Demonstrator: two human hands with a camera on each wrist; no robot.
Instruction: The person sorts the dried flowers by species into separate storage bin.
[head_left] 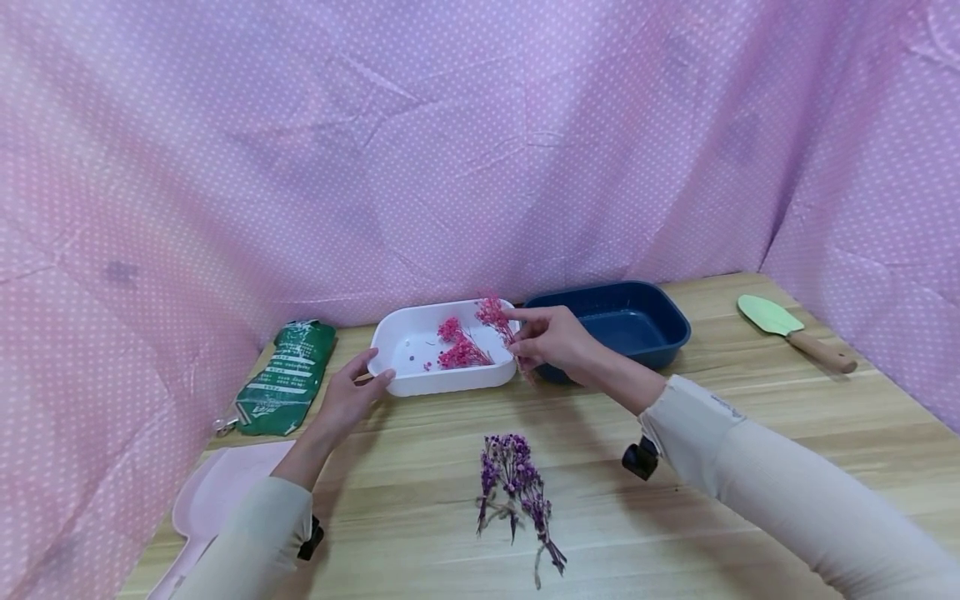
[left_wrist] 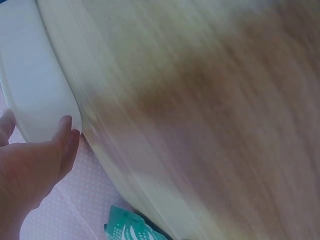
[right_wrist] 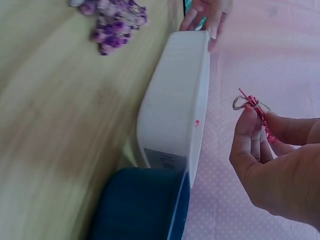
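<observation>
My right hand (head_left: pixel 555 337) pinches a small bunch of pink dried flowers (head_left: pixel 495 315) over the right end of a white tub (head_left: pixel 435 383). In the right wrist view, thin twine is tied round the stems of this bunch (right_wrist: pixel 260 112). Another pink bunch (head_left: pixel 461 354) lies inside the tub, with a few loose bits beside it. My left hand (head_left: pixel 348 400) rests its spread, fairly straight fingers against the tub's left end. Nearer to me on the table lie purple dried flowers (head_left: pixel 517 475), tied with twine.
A dark blue tub (head_left: pixel 675 337) stands right beside the white one. Far right lies a green trowel (head_left: pixel 772 315) with a wooden handle. A green bag (head_left: pixel 288 375) and a pink scoop-like piece (head_left: pixel 217 487) are on the left. Pink dotted cloth (head_left: pixel 450 167) hangs behind.
</observation>
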